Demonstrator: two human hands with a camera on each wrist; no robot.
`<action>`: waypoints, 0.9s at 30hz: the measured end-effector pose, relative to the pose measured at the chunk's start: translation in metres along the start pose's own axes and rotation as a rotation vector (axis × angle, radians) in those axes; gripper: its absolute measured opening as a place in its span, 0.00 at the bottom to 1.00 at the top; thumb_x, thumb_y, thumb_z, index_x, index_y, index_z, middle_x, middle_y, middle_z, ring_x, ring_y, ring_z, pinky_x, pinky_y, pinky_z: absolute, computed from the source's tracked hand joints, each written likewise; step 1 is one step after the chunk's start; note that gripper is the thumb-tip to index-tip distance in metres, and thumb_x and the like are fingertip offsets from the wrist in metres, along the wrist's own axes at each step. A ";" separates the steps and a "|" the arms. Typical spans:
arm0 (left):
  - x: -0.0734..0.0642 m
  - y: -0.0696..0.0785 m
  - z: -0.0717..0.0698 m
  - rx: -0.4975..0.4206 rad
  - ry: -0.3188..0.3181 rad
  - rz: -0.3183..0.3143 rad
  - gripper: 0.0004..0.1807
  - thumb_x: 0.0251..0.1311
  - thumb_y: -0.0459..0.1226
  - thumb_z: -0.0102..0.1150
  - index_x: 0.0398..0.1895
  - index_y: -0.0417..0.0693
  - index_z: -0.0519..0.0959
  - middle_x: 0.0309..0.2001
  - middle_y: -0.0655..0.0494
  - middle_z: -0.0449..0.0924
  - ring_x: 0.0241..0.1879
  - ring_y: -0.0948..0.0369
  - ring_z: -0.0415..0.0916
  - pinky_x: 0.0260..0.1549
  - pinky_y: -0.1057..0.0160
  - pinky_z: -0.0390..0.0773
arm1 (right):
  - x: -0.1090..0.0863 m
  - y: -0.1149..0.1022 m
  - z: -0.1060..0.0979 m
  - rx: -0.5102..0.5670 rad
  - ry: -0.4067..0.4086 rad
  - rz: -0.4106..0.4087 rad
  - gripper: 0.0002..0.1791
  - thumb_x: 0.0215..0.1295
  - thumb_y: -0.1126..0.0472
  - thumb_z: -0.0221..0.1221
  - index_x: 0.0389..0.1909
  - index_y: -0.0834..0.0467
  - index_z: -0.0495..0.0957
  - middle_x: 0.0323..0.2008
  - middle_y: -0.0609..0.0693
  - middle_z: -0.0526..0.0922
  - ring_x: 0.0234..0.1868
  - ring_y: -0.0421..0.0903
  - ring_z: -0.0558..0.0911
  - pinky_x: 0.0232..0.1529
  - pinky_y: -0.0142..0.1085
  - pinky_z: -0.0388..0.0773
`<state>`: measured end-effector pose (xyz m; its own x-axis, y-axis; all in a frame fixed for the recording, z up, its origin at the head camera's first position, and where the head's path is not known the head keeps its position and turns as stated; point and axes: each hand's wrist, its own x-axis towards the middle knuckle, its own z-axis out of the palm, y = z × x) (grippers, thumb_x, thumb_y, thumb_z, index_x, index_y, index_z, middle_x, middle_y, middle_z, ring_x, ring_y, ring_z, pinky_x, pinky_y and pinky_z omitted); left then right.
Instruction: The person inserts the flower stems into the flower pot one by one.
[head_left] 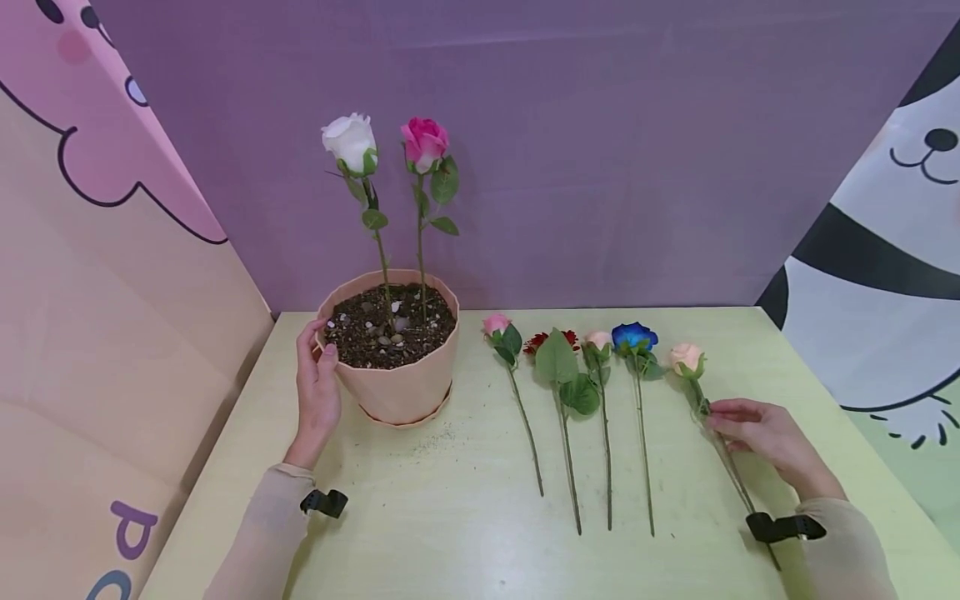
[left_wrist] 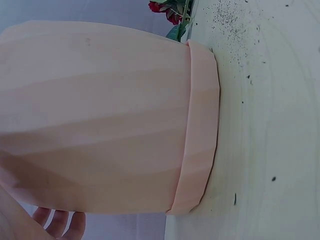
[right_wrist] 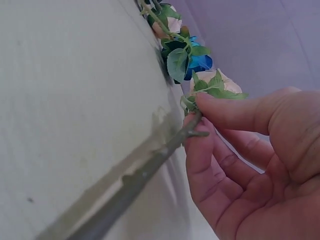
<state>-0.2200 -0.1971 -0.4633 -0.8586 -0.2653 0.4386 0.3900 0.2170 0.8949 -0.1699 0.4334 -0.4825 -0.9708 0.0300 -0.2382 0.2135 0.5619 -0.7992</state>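
Note:
My left hand (head_left: 318, 400) holds the left side of a pale pink flowerpot (head_left: 397, 392), its fingers up at the rim and its thumb on the near wall. A white rose (head_left: 350, 143) and a hot-pink rose (head_left: 425, 144) stand upright in the pot's dark soil (head_left: 360, 333). At the right, my right hand (head_left: 772, 442) pinches the stem of a peach rose (head_left: 686, 358) between thumb and fingers, just below its leaves. The right wrist view shows this stem (right_wrist: 145, 172) slanting close over the table, its bloom partly hidden behind the hand.
Between the hands lie a pink rose (head_left: 496, 325), a dark red flower (head_left: 537, 342), a pale pink rose (head_left: 599, 340) and a blue rose (head_left: 634, 336), stems toward me. Soil crumbs (head_left: 442, 435) dot the table (head_left: 465, 533) before the pot. A purple backdrop (head_left: 600, 167) rises behind.

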 end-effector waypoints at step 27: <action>0.000 0.000 0.000 -0.002 0.005 0.015 0.25 0.82 0.39 0.39 0.78 0.44 0.61 0.75 0.42 0.64 0.54 0.64 0.65 0.54 0.64 0.64 | 0.012 -0.030 -0.003 0.137 0.038 -0.046 0.34 0.78 0.54 0.62 0.72 0.74 0.69 0.42 0.20 0.83 0.44 0.25 0.85 0.44 0.30 0.85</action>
<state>-0.2204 -0.1968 -0.4631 -0.8510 -0.2663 0.4527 0.4039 0.2191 0.8882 -0.1887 0.4197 -0.4598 -0.9828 0.0392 -0.1807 0.1790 0.4458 -0.8770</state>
